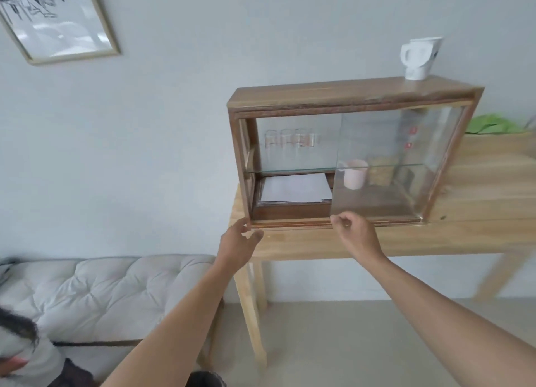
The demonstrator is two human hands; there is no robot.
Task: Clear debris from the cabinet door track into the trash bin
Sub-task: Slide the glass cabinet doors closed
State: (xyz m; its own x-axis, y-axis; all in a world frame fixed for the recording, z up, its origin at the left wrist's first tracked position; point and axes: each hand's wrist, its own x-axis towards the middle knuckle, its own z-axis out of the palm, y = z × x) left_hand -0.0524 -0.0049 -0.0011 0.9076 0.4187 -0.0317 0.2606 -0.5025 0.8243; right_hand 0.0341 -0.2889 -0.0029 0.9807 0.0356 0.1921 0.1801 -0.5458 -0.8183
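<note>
A wooden cabinet (351,95) with sliding glass doors stands on a light wooden table (478,212). The glass door (385,166) is slid to the right, so the left half is uncovered. The door track (290,222) runs along the cabinet's bottom front edge; debris in it is too small to make out. My left hand (236,243) hovers at the track's left end, fingers apart, holding nothing. My right hand (355,231) is at the lower left corner of the glass door, fingers curled in a pinch; I cannot tell whether anything is between them. No trash bin is in view.
Inside the cabinet are several glasses (290,138) on a glass shelf, a paper stack (294,187) and a pink mug (355,173). A white jug (420,57) stands on top. A grey cushioned bench (101,288) is at the left, with a person (20,354) at the lower left.
</note>
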